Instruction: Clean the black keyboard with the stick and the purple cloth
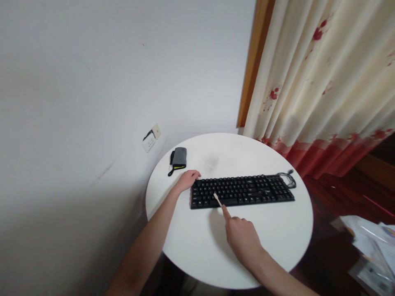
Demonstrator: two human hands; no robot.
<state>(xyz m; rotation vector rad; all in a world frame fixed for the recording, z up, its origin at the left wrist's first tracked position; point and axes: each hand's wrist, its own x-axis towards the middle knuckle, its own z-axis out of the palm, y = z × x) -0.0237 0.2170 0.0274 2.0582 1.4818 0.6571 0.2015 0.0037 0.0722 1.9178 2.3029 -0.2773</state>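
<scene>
A black keyboard (pixel 240 191) lies across a round white table (pixel 197 242). At its back left corner my left hand (pixel 188 179) grips the edge, with the fingertips partly hidden. My right hand (pixel 242 236) is closed around the handle of a slim white toothbrush (pixel 217 199), with the index finger stretched along it. The brush head rests over keys in the left part of the lower rows. Most of the handle is hidden inside my right hand.
A folded grey cloth (pixel 179 157) with black and yellow edging lies at the back left. The keyboard's coiled cable (pixel 288 179) sits at the right. Beside the table are a wall socket (pixel 149 142), a curtain (pixel 308 82) and plastic bags (pixel 370 246) on the floor.
</scene>
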